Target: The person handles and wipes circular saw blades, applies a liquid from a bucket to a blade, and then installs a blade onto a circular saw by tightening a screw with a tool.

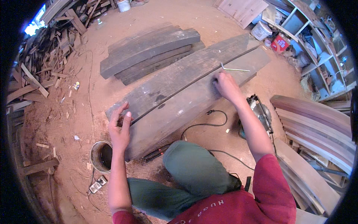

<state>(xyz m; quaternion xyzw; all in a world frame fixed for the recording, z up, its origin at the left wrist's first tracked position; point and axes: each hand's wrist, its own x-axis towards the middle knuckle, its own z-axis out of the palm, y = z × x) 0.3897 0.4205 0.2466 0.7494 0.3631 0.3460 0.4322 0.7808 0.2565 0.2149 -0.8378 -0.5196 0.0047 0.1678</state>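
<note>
Two wide, dark wooden planks lie side by side in front of me, a far plank (179, 72) and a near plank (194, 97), with a narrow dark gap between them. At their left end is my left hand (120, 130), its thumb and fingers apart over the wood near the gap. My right hand (226, 86) is closed, knuckles up, low over the near plank right of the middle. Whatever its fingers pinch is hidden. Just beyond that hand, a thin L-shaped metal rod (238, 70) lies across the planks.
Thick boards (149, 50) are stacked beyond the planks. A circular saw (259, 115) with a dark cord sits at the right. A bucket of dark liquid (101, 156) and a power strip (97, 184) are at the left. Curved boards (317, 127) and scrap wood (56, 52) flank the floor.
</note>
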